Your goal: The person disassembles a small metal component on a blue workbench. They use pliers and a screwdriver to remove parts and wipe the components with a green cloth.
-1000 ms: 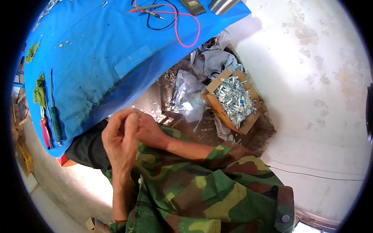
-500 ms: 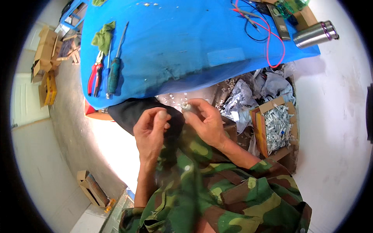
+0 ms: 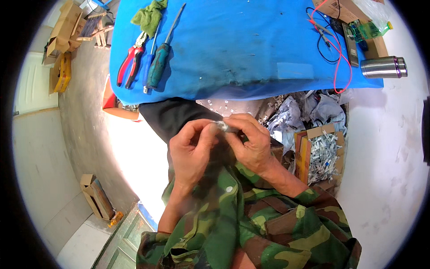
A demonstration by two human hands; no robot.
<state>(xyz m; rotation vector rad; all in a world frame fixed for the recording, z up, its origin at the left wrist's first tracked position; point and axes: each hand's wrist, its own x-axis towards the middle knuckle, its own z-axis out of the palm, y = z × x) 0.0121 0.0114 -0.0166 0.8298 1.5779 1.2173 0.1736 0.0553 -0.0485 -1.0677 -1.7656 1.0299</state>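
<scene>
My two hands meet in front of my chest, over my lap and the near edge of the blue-covered table. Between finger and thumb, my right hand (image 3: pixel 253 143) pinches a small silvery-white piece (image 3: pixel 222 126), too small to name. The fingertips of my left hand (image 3: pixel 190 145) are pinched at the left end of the same piece, thumb against forefinger. Both hands partly hide it.
On the blue table cloth (image 3: pixel 215 49) lie red-handled pliers (image 3: pixel 131 65), a blue screwdriver (image 3: pixel 148 71), a green-handled screwdriver (image 3: pixel 159 65) and a green rag (image 3: pixel 150 18). Test leads (image 3: pixel 345 67) and a steel flask (image 3: pixel 383 67) are far right. A carton (image 3: pixel 304 154) holds shredded-looking pieces.
My left hand has moved right, its fingertips coming up to the silvery piece in my right hand. The whole view has shifted slightly.
</scene>
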